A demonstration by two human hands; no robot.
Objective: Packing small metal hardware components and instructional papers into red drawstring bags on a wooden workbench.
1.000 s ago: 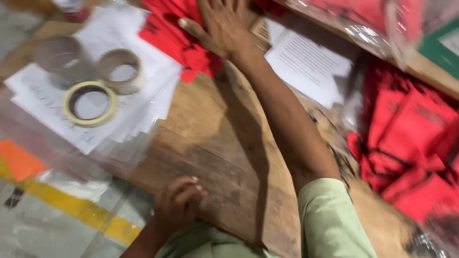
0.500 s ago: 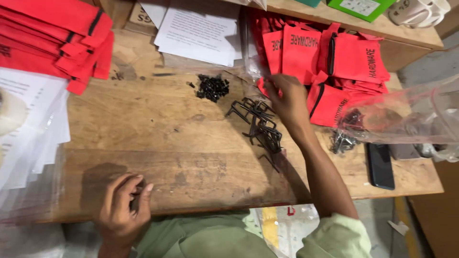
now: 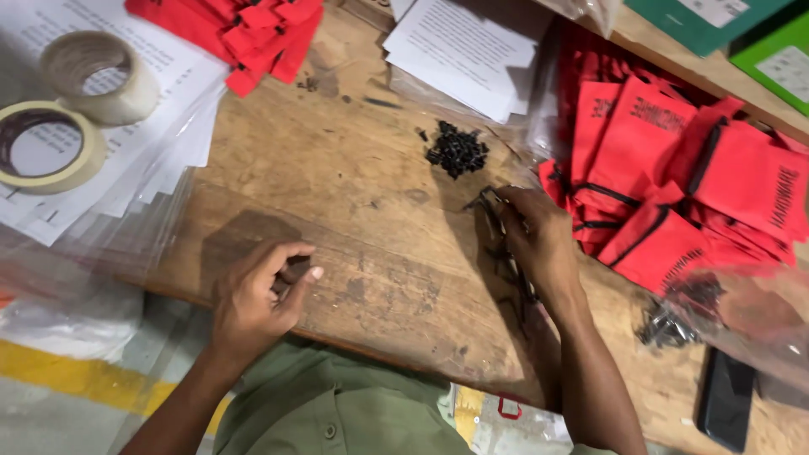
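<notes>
We pinched black metal clips (image 3: pixel 506 253) at frame centre with our right hand (image 3: pixel 539 244); left hand (image 3: pixel 257 295) curled narrow, holding something small, unidentifiable, by the table (image 3: pixel 379 227) edge; lifting 1 clip cleanly seemed wise.

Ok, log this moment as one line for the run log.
left hand: curled at bench edge, contents hidden | right hand: on black metal clips | nearby: small black parts pile, red pouches, tape rolls

Red pouches (image 3: pixel 674 185) at right, green boxes (image 3: pixel 742 34) behind, white printed sheets (image 3: pixel 463 50) beside.
</notes>
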